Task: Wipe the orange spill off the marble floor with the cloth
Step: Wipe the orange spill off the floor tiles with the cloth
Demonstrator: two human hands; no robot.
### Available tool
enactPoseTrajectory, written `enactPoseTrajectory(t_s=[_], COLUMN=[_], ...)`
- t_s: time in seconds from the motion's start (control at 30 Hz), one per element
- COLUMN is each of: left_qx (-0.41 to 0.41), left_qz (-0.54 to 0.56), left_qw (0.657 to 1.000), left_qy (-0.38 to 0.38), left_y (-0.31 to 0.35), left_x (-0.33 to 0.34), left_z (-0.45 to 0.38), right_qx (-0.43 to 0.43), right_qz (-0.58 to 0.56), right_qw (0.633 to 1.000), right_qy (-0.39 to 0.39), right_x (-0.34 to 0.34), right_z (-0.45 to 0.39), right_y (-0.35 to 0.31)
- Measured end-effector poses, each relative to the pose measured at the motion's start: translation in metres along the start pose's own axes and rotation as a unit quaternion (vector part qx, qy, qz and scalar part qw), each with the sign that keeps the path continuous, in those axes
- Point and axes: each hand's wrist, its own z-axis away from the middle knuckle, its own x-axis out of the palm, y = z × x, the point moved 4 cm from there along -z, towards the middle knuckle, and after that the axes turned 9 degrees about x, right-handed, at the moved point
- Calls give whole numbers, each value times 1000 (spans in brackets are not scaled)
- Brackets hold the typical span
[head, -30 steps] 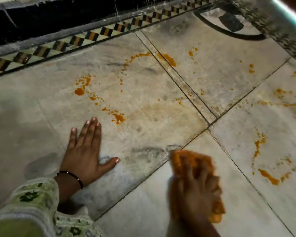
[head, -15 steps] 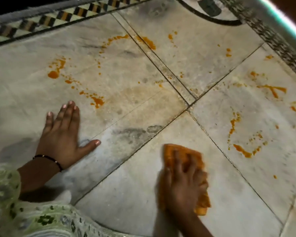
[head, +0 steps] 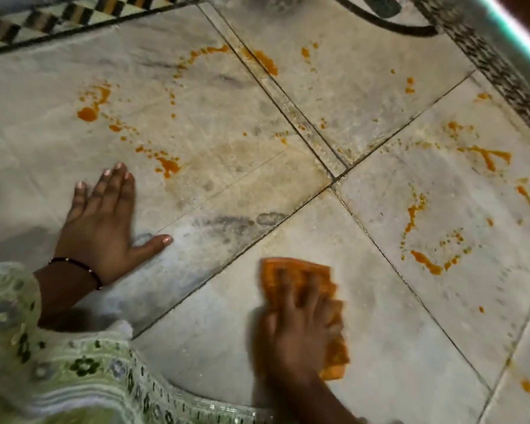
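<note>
An orange cloth [head: 291, 270] lies flat on the grey marble floor [head: 380, 316] near the bottom middle. My right hand [head: 297, 335] presses down on it, blurred, fingers spread over the fabric. My left hand [head: 104, 228] rests palm-down on the floor to the left, fingers apart, holding nothing; a thin dark bracelet circles its wrist. Orange spill marks dot the marble: a trail [head: 169, 165] just beyond the left fingertips, a blob [head: 88, 113] further out, streaks [head: 426, 264] to the right of the cloth and more [head: 490, 156] at far right.
A patterned black-and-cream tile border [head: 74, 13] runs along the top left. At top right a dark curved inlay [head: 389, 24] meets a speckled raised edge [head: 502, 78]. A green floral sleeve and garment [head: 43, 362] fill the lower left. Dark grout lines cross the floor.
The view has shifted a little. My right hand with the cloth has slid slightly on the tile near the grout line. My left hand stays planted in the same place.
</note>
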Motion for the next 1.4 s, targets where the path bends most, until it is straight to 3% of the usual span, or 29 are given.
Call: enactPoseTrajectory(t_s=[0.07,0.17,0.3,0.4,0.5,0.57,0.63,0.7,0.8,0.93,1.0,1.1,1.23,1.3,1.4], left_qx=[2,8,7,4,2,8,14,18,15,2,3,6,9,8,2], left_qz=[-1,3,8,3,2,4,7,6,10,13,14,13,9,9,6], left_qw=[1000,1000,1000,1000,1000,1000,1000,1000,1000,1000,1000,1000,1000,1000,1000], left_qy=[0,-1,-9,-10,-7,-5,-3,-5,-14,-8,-4,6,8,4,7], left_y=[0,-1,-3,-2,-1,0,0,-2,-4,-2,-1,-1,-2,-3,-1], left_x=[1,1,-3,-2,-2,-1,1,0,-2,-2,-2,-1,-3,-2,0], left_z=[0,1,0,0,0,-1,0,1,-1,-1,-2,-3,-2,-2,0], right_qx=[-113,-222,-82,-5,-55,-179,-253,-233,-107,-4,-30,-137,-283,-251,-97], right_qz=[8,10,14,2,9,23,12,26,18,5,5,39,38,26,28], right_qw=[993,975,996,999,998,983,967,972,994,999,999,989,958,968,995], right_qy=[28,-20,25,33,-14,20,-14,-14,29,36,14,30,-13,-12,15], right_x=[4,-7,-27,-20,-3,-1,-6,-18,-35,-21,-4,4,-2,-8,-20], right_z=[-3,-67,-130,-75,-16,-19,-59,-116,-163,-64,-20,-4,11,3,-46], right_y=[-53,-86,-23,18,-24,-74,-106,-107,-48,28,11,-33,13,56,83])
